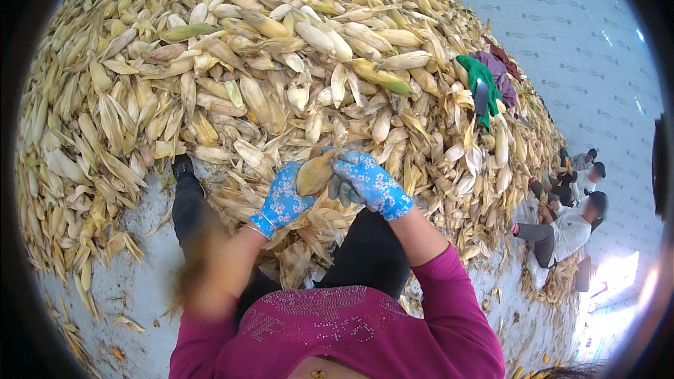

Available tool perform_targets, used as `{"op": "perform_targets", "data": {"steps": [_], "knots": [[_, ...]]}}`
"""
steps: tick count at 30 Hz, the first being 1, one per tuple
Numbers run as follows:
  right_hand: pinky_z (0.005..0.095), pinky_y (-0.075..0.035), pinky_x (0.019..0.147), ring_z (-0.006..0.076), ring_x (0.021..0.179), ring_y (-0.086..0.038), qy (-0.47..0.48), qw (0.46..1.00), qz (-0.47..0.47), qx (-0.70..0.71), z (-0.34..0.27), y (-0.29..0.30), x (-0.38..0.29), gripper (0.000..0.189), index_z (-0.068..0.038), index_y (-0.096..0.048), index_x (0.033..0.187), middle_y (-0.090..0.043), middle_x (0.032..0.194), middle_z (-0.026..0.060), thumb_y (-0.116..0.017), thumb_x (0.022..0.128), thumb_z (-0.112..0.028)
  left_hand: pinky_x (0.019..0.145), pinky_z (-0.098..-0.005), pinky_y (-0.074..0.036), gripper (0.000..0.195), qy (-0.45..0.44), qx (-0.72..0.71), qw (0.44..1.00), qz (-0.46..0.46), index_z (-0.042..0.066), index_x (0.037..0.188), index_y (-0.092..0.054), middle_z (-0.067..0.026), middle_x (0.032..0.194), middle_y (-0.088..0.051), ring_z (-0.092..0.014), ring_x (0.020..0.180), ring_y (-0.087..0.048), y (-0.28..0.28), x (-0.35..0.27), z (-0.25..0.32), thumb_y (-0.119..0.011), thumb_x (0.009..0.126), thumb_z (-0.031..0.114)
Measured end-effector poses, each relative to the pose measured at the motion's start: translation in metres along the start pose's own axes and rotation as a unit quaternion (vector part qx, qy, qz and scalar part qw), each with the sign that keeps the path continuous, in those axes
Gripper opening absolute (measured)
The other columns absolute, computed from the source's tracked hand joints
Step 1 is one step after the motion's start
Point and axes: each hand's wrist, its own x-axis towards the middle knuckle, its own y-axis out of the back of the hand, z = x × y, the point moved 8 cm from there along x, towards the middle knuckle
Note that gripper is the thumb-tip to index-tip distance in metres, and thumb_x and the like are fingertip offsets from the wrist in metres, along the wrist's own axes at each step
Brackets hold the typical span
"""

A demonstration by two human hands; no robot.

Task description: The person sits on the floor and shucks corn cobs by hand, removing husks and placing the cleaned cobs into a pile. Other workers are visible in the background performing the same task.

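Observation:
An ear of corn in its dry husk [314, 175] is held up in front of my lap, its tip end towards the right. My left hand [286, 195], in a blue flowered glove, is closed around its lower part. My right hand [368, 181], in a matching glove with grey fingers, grips the tip end of the husk. The right fingertips are partly hidden behind the glove. Loose dry husks [295, 263] lie between my legs, below both hands.
A large heap of unhusked corn [274, 37] rises before me. On its right side lie a green cloth [476, 76], a dark phone-like object [481, 97] and a purple cloth [495, 71]. Several people [568, 231] sit along the heap at the right. Husk scraps litter the grey floor [142, 295].

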Motion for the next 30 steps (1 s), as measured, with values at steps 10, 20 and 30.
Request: {"op": "perform_targets", "data": {"steps": [10, 20, 30], "knots": [[0.0209, -0.028, 0.036, 0.0081, 0.043, -0.036, 0.12, 0.869, -0.013, 0.48, 0.032, -0.021, 0.03, 0.019, -0.013, -0.054, 0.094, -0.043, 0.062, -0.0026, -0.047, 0.1, -0.029, 0.094, -0.0365, -0.047, 0.068, 0.098, -0.352, 0.931, 0.008, 0.002, 0.124, -0.052, -0.0095, 0.113, -0.061, -0.023, 0.103, -0.06, -0.003, 0.0, -0.036, -0.077, 0.062, 0.004], [0.0212, -0.03, 0.037, 0.01, 0.044, -0.044, 0.117, 0.95, 0.055, 0.284, 0.032, -0.045, 0.02, 0.024, -0.008, -0.056, 0.093, -0.049, 0.06, -0.0014, -0.048, 0.099, -0.03, 0.097, -0.0373, -0.048, 0.061, 0.132, -0.53, 0.838, 0.005, 0.001, 0.134, -0.044, -0.0132, 0.122, -0.058, -0.025, 0.109, -0.059, 0.032, 0.015, -0.042, -0.07, 0.084, 0.023], [0.0259, -0.041, 0.048, 0.0094, 0.056, -0.05, 0.139, 0.987, 0.08, -0.022, 0.05, -0.062, 0.006, 0.032, -0.007, -0.059, 0.087, -0.052, 0.067, -0.0005, -0.051, 0.097, -0.036, 0.071, -0.0362, -0.052, 0.027, 0.13, -0.35, 0.866, 0.333, 0.004, 0.094, -0.062, -0.0109, 0.082, -0.063, -0.022, 0.071, -0.06, 0.129, 0.02, -0.088, -0.046, 0.097, 0.026]]}}
